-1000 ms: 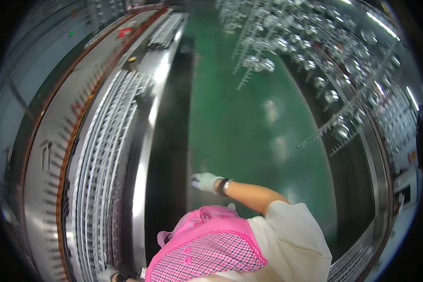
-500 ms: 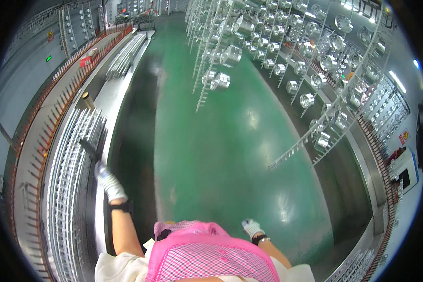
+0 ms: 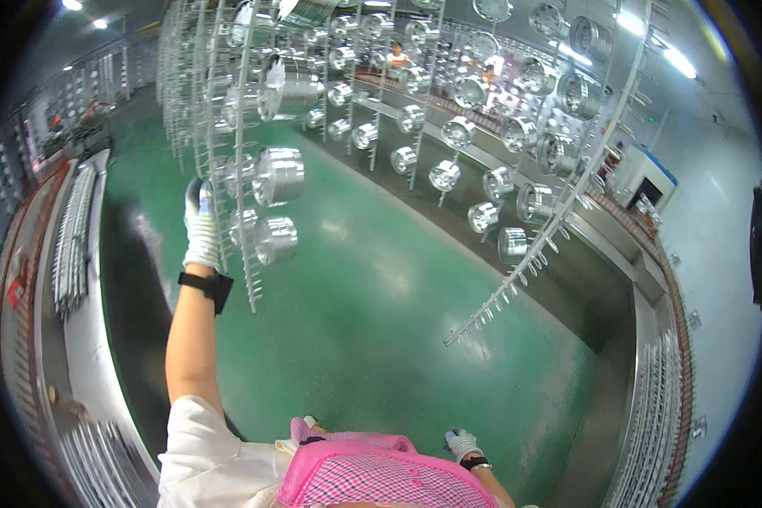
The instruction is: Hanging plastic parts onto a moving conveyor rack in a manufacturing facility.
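Observation:
My left hand [image 3: 201, 229], in a white striped glove with darker fingertips, is raised at the near end of a hanging metal rack [image 3: 243, 169]. Its fingers are partly hidden but look closed round one of the rack's thin uprights. Shiny silver wheel rims [image 3: 278, 175] hang on the uprights just right of this hand. Low over the floor by my right side hangs my right hand [image 3: 462, 444], gloved the same way. Its fingers are loosely bent, with nothing visible in them. A black band [image 3: 207, 288] circles my left wrist.
More racked rims stand to the right, where a slanting spiked pole [image 3: 559, 220] reaches low over the green floor [image 3: 356, 339]. Metal rods [image 3: 110, 466] lie on the left ledge. A white machine [image 3: 643, 179] stands at the far right. Another person [image 3: 396, 57] is visible far back.
My view has swung right. My left hand has left the rods on the left ledge, with the dark long thing at it no longer visible, and is at the hanging rack. My right hand stays low.

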`<state>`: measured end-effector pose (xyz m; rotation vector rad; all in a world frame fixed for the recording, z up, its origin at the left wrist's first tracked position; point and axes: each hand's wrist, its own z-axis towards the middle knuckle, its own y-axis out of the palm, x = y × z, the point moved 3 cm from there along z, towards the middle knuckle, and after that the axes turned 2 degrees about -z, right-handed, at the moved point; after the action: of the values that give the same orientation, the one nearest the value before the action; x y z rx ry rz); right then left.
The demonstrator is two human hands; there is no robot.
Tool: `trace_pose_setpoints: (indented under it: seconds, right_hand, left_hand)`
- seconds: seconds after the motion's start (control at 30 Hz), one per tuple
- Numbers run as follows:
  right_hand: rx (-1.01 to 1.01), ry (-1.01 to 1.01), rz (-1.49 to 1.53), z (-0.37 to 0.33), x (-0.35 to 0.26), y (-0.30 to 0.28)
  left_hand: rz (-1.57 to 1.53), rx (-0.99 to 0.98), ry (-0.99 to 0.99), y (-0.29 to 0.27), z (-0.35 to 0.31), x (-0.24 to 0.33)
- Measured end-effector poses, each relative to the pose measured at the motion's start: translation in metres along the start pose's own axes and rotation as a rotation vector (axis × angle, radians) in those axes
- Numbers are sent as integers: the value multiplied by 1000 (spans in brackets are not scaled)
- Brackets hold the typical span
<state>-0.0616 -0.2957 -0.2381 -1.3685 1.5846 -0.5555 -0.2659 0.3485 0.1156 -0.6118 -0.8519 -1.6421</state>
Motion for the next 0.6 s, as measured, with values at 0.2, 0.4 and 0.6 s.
trace_pose_setpoints:
  seconds: [0.2, 0.4, 0.6]
  right_hand:
    - [8, 85, 39, -44, -102, -22]
    - [-45, 282, 236, -83, -123, 10]
    - [-68, 269, 47, -107, -105, 58]
  left_hand:
    - [-155, -254, -38, 76, 141, -99]
    - [-390, -275, -187, 122, 140, -119]
    - [-518, -209, -154, 154, 138, -65]
